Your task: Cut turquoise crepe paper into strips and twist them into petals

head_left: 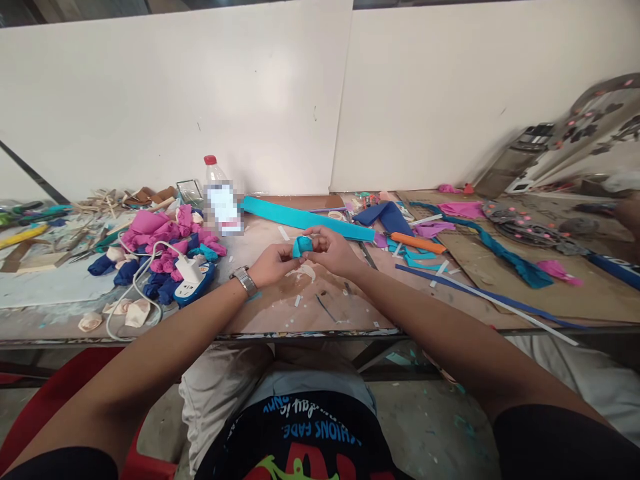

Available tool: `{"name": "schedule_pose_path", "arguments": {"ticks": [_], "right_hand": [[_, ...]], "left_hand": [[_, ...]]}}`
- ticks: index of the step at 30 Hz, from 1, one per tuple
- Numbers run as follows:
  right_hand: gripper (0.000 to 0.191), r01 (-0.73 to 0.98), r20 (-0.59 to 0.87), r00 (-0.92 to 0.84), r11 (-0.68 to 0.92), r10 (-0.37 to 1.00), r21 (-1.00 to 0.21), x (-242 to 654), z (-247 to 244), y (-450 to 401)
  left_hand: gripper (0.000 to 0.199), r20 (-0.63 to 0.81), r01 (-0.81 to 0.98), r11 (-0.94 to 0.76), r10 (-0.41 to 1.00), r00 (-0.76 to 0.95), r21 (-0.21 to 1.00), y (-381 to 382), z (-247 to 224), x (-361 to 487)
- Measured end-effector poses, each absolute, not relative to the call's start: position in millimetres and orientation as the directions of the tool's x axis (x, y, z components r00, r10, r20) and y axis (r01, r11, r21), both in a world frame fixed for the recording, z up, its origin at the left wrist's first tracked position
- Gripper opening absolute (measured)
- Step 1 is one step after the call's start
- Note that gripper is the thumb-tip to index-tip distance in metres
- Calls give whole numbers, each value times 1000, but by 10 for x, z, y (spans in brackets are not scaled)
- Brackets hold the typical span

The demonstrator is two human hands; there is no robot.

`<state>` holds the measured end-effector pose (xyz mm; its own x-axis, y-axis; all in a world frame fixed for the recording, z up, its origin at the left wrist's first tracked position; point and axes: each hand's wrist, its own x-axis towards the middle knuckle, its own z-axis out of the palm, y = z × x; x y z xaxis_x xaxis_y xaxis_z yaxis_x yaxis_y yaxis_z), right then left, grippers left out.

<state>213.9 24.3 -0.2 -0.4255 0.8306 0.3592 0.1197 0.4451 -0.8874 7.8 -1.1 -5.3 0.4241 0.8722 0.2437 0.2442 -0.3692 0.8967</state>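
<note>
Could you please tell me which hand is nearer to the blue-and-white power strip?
The left. The left hand is to the right of the power strip; the right hand is farther right, beyond the left.

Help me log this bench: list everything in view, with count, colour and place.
Folded piece: one, turquoise, between both hands
Wide strip: one, turquoise, behind hands
Bunched pieces: many, pink, navy, cream, left
Power strip: one, blue-white, beside them
Bottle: one, clear, red-capped, back left
Lit screen: one, white, blurred, by bottle
Cutter-like tool: one, orange, right
Cardboard: some, brown, right
Tumbler: one, grey, back right
Narrow strips: several, blue and white, right
Seat: one, red, lower left
Watch: one, silver, left wrist
Left hand, right hand: one each, centre
</note>
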Motion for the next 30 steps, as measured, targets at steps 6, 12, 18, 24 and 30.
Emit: {"name": "schedule_pose_path", "arguments": {"ticks": [6, 12, 18, 24, 30], "right_hand": [[48, 124, 336, -455, 432, 825, -893, 2128, -7, 213], [44, 127, 345, -462, 446, 817, -886, 2116, -4, 180], [45, 133, 327, -442, 422, 835, -897, 2138, 4, 211], [48, 92, 323, -461, 407, 826, -909, 2146, -42, 254], [48, 65, 321, -484, 400, 814, -914, 2128, -35, 239]], "left_hand": [[33, 254, 263, -395, 860, 442, 880, -10, -28, 80], [28, 255, 338, -437, 847, 467, 833, -14, -51, 66], [21, 367, 234, -469, 853, 371, 852, -7, -37, 49], [31, 380, 76, -423, 868, 320, 903, 37, -55, 40], [44, 390, 82, -442, 852, 350, 893, 25, -83, 79]]}}
